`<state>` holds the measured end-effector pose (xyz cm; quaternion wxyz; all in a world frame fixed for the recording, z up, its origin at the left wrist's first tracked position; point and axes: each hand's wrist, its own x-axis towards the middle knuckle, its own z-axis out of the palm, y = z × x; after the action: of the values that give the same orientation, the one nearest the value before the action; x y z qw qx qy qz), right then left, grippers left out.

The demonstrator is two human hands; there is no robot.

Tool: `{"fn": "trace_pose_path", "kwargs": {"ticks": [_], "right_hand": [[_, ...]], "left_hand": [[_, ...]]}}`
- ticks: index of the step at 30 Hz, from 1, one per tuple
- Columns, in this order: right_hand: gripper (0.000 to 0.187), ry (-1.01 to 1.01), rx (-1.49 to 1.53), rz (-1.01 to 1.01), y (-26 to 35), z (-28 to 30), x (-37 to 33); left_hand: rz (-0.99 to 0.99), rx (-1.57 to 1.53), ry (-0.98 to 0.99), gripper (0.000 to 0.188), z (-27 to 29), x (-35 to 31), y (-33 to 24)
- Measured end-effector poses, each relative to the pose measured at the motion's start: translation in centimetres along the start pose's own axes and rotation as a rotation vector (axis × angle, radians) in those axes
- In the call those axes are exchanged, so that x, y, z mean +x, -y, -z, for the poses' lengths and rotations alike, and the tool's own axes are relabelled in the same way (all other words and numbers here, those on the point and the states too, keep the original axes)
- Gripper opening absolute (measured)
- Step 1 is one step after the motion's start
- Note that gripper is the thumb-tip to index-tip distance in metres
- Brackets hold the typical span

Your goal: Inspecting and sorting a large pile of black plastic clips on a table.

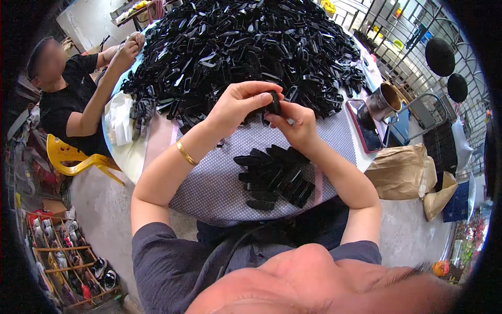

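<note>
Over the middle of the table, my left hand (246, 102) and my right hand (294, 123) meet around one small black glossy oblong piece (274, 103). Fingers of both hands pinch it, so part of it is hidden; its exact kind does not show. Just beyond rises a large heap of similar black pieces (251, 47), loose and jumbled. Nearer to me, below my hands, lies a smaller group of black pieces (274, 175), many side by side in rough rows on the dotted tablecloth (209, 183).
A metal mug (384, 100) and a dark tablet-like device (366, 125) stand at the table's right. White tissue (121, 119) lies at the left edge. Beyond it another person (68, 99) sits on a yellow chair (65, 157). A brown paper bag (400, 170) is at right.
</note>
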<state>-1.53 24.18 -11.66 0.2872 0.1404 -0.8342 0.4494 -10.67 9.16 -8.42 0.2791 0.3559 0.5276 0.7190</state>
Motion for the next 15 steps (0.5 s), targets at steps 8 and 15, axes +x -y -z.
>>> {"fn": "trace_pose_path", "kwargs": {"ticks": [8,15], "right_hand": [[0.042,0.086,0.473,-0.28,-1.0,0.3,0.6],[0.096,0.308,0.781,-0.093,2.1,1.2,1.1]], "left_hand": [[-0.248,0.382,-0.046,0.025,-1.9,-0.9,0.8],[-0.537,0.736,-0.013,0.012,-3.6,-1.9,0.6]]}}
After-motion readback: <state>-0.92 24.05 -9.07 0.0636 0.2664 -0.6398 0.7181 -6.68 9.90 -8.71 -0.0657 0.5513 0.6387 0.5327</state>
